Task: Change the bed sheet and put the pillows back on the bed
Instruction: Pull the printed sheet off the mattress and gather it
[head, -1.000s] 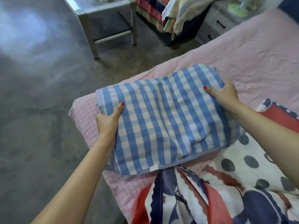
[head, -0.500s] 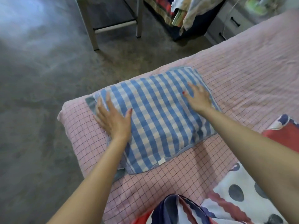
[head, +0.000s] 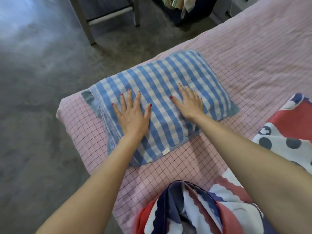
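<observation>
On the near-left corner of the bed: a soft pillow in a blue-and-white gingham cotton case lies flat, set at a slant to the mattress edge.
Bed sheet: a pink fitted sheet with a thin dark grid covers the mattress under the pillow and runs off to the far right.
Left hand: the left hand lies palm down on the left half of the pillow, fingers straight and spread, gripping nothing.
Right hand: the right hand lies palm down on the right half, fingers straight and a little apart, also holding nothing.
Pillow label: a small white tag shows on the near seam.
Near right: a bunched quilt in red, navy and white with dark polka dots sits on the sheet, just near of the pillow and apart from it.
Far left: a grey metal table leg and crossbar stand on the grey floor.
</observation>
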